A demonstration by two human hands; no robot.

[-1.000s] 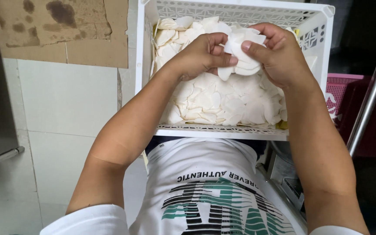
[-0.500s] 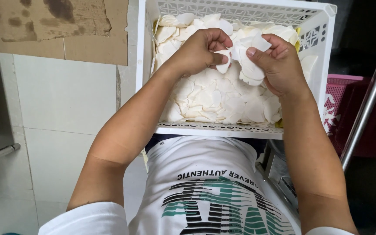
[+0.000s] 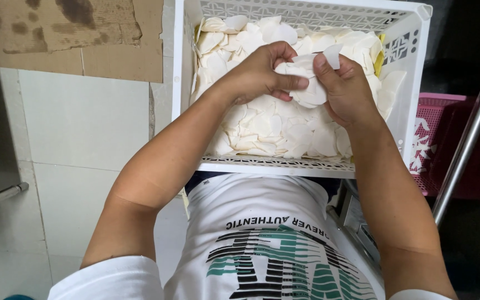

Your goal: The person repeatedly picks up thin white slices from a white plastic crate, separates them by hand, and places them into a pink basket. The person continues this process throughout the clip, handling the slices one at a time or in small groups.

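Since half a second ago, both hands have drawn closer together over the middle of the crate, and the small stack of pale discs now sits pinched between them rather than split apart.

Floor [image 3: 79, 133]: pale tile, left of the crate; the widest open room in view, reaching to the left edge and down beside the left arm.

Cardboard sheet [image 3: 79, 33]: brown, stained, flat on the floor at top left, its right edge just beside the crate's left wall.

Crate [image 3: 412, 83]: white plastic, lattice walls, standing against the person's front. Its near rim touches the shirt; its right wall is close to the red basket. Interior nearly full, with little free room along the walls.

Red basket [image 3: 462, 150]: mesh, right of the crate, partly hidden by a slanting metal pole [image 3: 473, 133] that crosses in front of it.

Loose discs [image 3: 273, 130]: thin, whitish, irregular rounds, heaped across the crate's floor and piled higher toward the far wall. Possibly dough wrappers or sliced chips; the view does not settle which.

Left hand [image 3: 256, 75]: curled, thumb and fingers closed on the left edge of the held stack.

Right hand [image 3: 348, 91]: curled, thumb pressed over the right side of the same stack.

Held stack [image 3: 305, 83]: a few discs, raised just above the heap, mid-crate.
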